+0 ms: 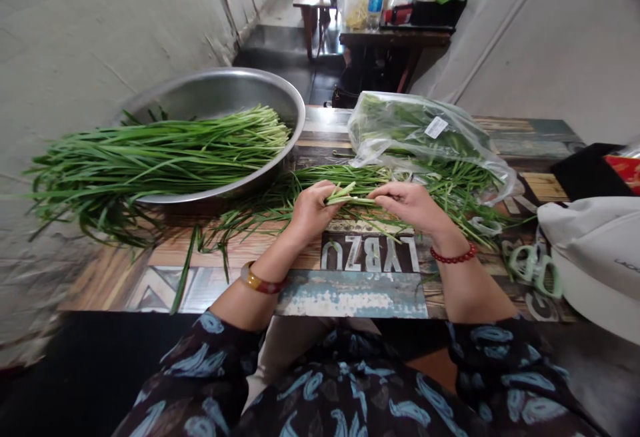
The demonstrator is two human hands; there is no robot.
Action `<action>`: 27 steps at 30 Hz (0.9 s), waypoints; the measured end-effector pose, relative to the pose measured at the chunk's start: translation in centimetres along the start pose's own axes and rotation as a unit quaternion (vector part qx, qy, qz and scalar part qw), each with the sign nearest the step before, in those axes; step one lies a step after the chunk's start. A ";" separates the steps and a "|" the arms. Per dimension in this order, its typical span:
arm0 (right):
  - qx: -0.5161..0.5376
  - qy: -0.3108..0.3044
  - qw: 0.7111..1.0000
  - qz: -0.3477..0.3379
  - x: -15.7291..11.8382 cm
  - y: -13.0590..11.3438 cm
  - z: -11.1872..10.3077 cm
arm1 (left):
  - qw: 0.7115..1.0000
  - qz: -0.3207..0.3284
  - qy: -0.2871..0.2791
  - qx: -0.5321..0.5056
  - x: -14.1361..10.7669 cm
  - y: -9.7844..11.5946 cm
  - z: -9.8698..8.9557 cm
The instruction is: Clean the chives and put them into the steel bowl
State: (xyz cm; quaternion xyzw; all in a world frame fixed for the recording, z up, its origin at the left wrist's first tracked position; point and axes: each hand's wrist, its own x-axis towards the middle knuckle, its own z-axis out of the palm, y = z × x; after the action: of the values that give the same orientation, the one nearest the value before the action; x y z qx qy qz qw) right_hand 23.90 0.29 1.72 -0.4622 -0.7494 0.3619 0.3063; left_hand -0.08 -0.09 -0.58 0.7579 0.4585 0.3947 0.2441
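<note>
A small bunch of garlic chives has its pale stem ends poking out of my left hand, whose fingers are wrapped round it. My right hand pinches a green stem just to the right of those ends. Loose chives lie spread on the table beneath and behind both hands. To the left, a big heap of chives rests in a wide metal basin, leaves hanging over its rim. Behind my right hand lies a clear plastic bag with more chives in it.
On the right of the wood-patterned table are pale green scissors and a white cap. A wall stands close on the left. Farther back, another table bears a water bottle and bags.
</note>
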 end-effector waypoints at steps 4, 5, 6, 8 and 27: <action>-0.038 0.055 0.998 0.001 0.3 0.8 0.3 | 0.996 -0.006 0.085 -0.034 0.2 0.6 -0.4; -0.034 0.078 0.996 0.012 0.4 1.0 0.2 | 0.992 -0.021 0.116 -0.047 0.3 0.7 -0.5; -0.024 0.094 0.995 0.025 0.4 1.2 0.2 | 0.987 -0.041 0.143 -0.062 0.4 0.7 -0.6; 0.006 0.105 0.993 0.054 0.5 1.5 -0.1 | 0.976 -0.080 0.179 -0.098 0.5 0.7 -0.7; 0.058 0.144 0.984 0.087 -0.2 1.6 -2.1 | 0.991 0.007 0.125 0.042 -0.1 1.1 -1.1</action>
State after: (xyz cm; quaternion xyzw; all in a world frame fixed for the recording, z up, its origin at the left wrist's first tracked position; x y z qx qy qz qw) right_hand 26.34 1.11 1.54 -0.5544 -0.6322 0.3593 0.4049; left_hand -0.45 -0.65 0.79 0.7156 0.4959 0.4685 0.1503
